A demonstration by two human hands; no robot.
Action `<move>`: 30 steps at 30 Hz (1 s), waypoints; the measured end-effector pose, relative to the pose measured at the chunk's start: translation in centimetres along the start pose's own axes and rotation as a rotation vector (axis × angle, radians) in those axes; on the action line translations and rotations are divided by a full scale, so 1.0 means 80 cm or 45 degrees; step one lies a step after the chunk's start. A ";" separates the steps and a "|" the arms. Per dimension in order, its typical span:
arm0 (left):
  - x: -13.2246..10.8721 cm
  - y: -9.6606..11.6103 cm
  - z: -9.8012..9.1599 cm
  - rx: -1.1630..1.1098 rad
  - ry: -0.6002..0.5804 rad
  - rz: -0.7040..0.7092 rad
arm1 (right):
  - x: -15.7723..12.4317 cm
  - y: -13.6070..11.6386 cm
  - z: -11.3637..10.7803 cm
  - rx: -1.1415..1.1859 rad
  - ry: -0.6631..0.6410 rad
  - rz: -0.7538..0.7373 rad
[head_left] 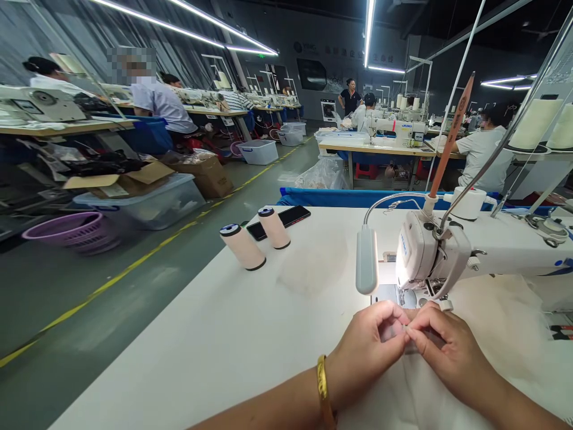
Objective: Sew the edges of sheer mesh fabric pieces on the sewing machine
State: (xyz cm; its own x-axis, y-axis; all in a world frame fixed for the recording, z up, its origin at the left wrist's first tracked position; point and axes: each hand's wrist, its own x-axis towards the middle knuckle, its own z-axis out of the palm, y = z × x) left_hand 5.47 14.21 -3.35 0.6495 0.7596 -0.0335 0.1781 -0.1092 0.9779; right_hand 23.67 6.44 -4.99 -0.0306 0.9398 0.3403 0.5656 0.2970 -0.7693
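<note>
Left hand and right hand: fingertips pinched on pale sheer fabric, above desk, just before sewing machine; presumably for fine control under gooseneck lamp.

Sheer cloth, glossy metal bangle

Single head-worn view, looking forward and down, near the sewing machine, aisle farther off
</note>
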 end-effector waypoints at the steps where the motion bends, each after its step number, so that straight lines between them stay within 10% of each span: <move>1: 0.000 0.000 0.000 -0.001 -0.003 -0.002 | 0.000 0.000 0.000 -0.012 -0.002 -0.002; 18: 0.008 -0.003 0.000 0.761 0.079 0.063 | 0.016 0.007 0.013 -0.454 -0.010 0.072; 26: 0.006 -0.019 0.000 1.186 0.179 0.702 | 0.020 0.021 0.015 -0.579 0.018 0.129; 30: 0.004 -0.023 -0.004 1.247 0.112 0.741 | 0.019 0.020 0.010 -0.549 0.033 0.052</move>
State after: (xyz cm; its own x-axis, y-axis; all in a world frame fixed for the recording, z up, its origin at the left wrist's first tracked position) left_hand 5.15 14.88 -5.10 0.7750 0.4681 0.4246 0.3922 -0.8830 0.2578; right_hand 23.84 8.47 -6.13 0.0168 0.9432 0.3319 0.8587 0.1565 -0.4880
